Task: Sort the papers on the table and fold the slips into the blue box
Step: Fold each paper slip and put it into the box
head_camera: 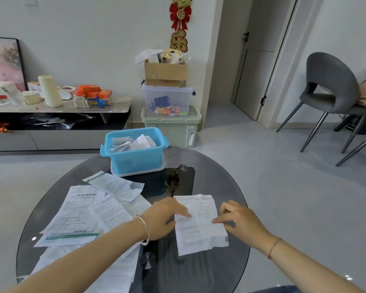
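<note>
Both forearms come in from the bottom edge, bracelet on the left wrist. Left hand lies flat with its fingers straight, pressing the left edge of one slip. Right hand has its index on the slip's right edge and the rest curled. Thumb is hidden, so cannot tell if it pinches the edge or only presses.

The slip lies flat on the glass desk, creased but not yet folded, just right of the unsorted paper pile. The blue box sits at the far side of the desk, lid off, with folded slips already inside.

Step in hand, by the look of it: first fold of this slip.

Doing it well:
- left hand stays as the anchor, since glass is slick and the paper will skate
- lift the near edge, bring it to the far edge and match corners before creasing
- run the crease from the middle outward with flat fingers
- fold again until it is well under the box opening
- keep it off the pile so nothing gets dragged along
</note>
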The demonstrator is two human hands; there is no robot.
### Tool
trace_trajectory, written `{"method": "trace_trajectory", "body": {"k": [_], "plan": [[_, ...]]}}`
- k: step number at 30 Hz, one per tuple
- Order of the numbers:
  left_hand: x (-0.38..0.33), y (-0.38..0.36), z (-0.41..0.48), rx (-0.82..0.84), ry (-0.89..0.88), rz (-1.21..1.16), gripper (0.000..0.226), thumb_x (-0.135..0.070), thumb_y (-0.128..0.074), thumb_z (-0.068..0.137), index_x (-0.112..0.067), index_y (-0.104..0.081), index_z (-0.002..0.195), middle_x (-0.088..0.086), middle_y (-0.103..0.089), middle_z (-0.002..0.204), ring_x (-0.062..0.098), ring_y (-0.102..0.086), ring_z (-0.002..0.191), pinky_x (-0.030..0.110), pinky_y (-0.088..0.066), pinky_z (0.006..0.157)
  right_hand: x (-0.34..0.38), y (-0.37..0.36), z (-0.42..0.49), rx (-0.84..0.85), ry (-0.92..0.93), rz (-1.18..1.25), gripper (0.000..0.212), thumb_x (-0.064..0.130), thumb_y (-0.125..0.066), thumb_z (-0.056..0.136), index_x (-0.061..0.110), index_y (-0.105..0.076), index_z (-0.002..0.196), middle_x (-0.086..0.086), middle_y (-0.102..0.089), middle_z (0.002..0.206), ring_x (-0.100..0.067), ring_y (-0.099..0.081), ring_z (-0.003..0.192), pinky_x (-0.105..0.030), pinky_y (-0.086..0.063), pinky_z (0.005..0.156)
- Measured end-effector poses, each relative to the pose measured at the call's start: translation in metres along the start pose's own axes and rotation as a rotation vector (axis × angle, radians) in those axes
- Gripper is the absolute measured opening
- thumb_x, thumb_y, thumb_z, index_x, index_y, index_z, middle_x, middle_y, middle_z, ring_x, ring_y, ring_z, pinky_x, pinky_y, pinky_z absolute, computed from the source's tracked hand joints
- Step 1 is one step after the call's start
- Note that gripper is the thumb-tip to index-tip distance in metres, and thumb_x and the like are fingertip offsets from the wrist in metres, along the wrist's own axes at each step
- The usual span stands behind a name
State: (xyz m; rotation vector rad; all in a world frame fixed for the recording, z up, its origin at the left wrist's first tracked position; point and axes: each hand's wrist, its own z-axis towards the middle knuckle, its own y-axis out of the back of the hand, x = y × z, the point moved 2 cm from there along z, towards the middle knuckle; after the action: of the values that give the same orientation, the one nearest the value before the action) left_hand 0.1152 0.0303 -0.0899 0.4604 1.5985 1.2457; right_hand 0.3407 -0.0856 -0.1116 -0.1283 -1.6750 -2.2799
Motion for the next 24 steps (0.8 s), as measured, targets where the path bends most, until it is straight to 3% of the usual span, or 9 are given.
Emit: {"method": "trace_trajectory", "body": {"k": [4, 8, 10, 11, 14, 16, 18, 21, 24], "plan": [[0.005, -0.013, -0.006, 0.172, 0.022, 0.067, 0.049, -0.014, -0.050, 0.094, -0.035, -0.046, 0.138, -0.010, -0.041, 0.147, 0.009, -0.036, 0.136, 0.020, -0.027, 0.113, -0.002, -0.003, 0.000, 0.033, -0.023, 0.002, 0.022, 0.022, -0.073, 0.080, 0.035, -0.074, 0.099, 0.022, -0.058, 0.094, 0.004, -0.047, 0.087, -0.009, -0.034, 0.070], [0.012, -0.018, -0.007, 0.178, 0.037, 0.002, 0.050, -0.030, -0.059, 0.091, -0.037, -0.044, 0.138, -0.013, -0.038, 0.147, 0.005, -0.032, 0.136, 0.023, -0.028, 0.114, 0.000, -0.006, -0.001, 0.129, -0.235, 0.306, 0.036, 0.010, -0.071, 0.082, 0.040, -0.071, 0.101, 0.026, -0.061, 0.109, 0.012, -0.052, 0.104, -0.007, -0.040, 0.089], [0.011, -0.017, -0.007, 0.189, 0.041, -0.044, 0.050, -0.039, -0.062, 0.089, -0.031, -0.048, 0.136, -0.011, -0.045, 0.142, 0.005, -0.038, 0.130, 0.025, -0.031, 0.112, -0.003, -0.008, 0.003, 0.079, -0.350, 0.448, 0.042, 0.006, -0.069, 0.082, 0.048, -0.069, 0.087, 0.019, -0.067, 0.098, 0.004, -0.059, 0.094, -0.012, -0.044, 0.083], [0.009, -0.015, -0.006, 0.183, 0.056, -0.082, 0.047, -0.043, -0.061, 0.089, -0.026, -0.054, 0.132, -0.008, -0.052, 0.135, 0.007, -0.045, 0.123, 0.025, -0.036, 0.107, -0.004, -0.009, 0.006, 0.045, -0.414, 0.493, 0.040, 0.010, -0.068, 0.084, 0.049, -0.068, 0.077, 0.017, -0.066, 0.085, -0.001, -0.058, 0.079, -0.017, -0.044, 0.073], [0.009, -0.011, 0.004, 0.064, 0.165, -0.269, 0.037, -0.040, -0.056, 0.093, -0.021, -0.058, 0.125, -0.006, -0.065, 0.119, 0.009, -0.060, 0.106, 0.024, -0.047, 0.095, -0.002, -0.014, 0.019, -0.044, -0.549, 0.531, 0.048, 0.031, -0.064, 0.089, 0.029, -0.047, 0.045, 0.012, -0.034, 0.050, -0.009, -0.027, 0.051, -0.026, -0.021, 0.052], [0.009, -0.009, 0.013, -0.025, 0.299, -0.314, 0.044, -0.033, -0.057, 0.094, -0.021, -0.048, 0.135, -0.001, -0.067, 0.118, 0.011, -0.063, 0.103, 0.024, -0.048, 0.095, -0.002, -0.016, 0.027, -0.095, -0.565, 0.535, 0.048, 0.030, -0.066, 0.088, 0.019, -0.046, 0.046, 0.008, -0.034, 0.045, -0.006, -0.027, 0.046, -0.021, -0.019, 0.050], [0.008, -0.008, 0.021, -0.086, 0.391, -0.296, 0.056, -0.026, -0.061, 0.092, -0.020, -0.036, 0.142, 0.007, -0.067, 0.116, 0.017, -0.064, 0.101, 0.028, -0.049, 0.096, -0.001, -0.017, 0.033, -0.116, -0.595, 0.556, 0.030, 0.027, -0.071, 0.084, 0.011, -0.064, 0.060, 0.001, -0.056, 0.052, -0.004, -0.042, 0.049, -0.019, -0.030, 0.051], [0.001, -0.008, 0.028, -0.092, 0.452, -0.254, 0.083, -0.023, -0.066, 0.089, -0.023, -0.012, 0.152, 0.008, -0.053, 0.137, 0.021, -0.059, 0.113, 0.029, -0.043, 0.103, -0.006, -0.022, 0.038, -0.138, -0.664, 0.572, 0.017, 0.026, -0.076, 0.080, 0.013, -0.069, 0.070, 0.002, -0.068, 0.067, -0.009, -0.058, 0.059, -0.019, -0.042, 0.056], [0.000, -0.014, 0.033, -0.077, 0.463, -0.199, 0.096, -0.024, -0.070, 0.086, -0.026, 0.000, 0.152, 0.004, -0.049, 0.141, 0.021, -0.057, 0.115, 0.030, -0.042, 0.105, -0.007, -0.025, 0.043, -0.149, -0.695, 0.533, 0.021, 0.031, -0.074, 0.080, 0.014, -0.065, 0.071, 0.000, -0.068, 0.068, -0.015, -0.059, 0.061, -0.022, -0.042, 0.055]]}}
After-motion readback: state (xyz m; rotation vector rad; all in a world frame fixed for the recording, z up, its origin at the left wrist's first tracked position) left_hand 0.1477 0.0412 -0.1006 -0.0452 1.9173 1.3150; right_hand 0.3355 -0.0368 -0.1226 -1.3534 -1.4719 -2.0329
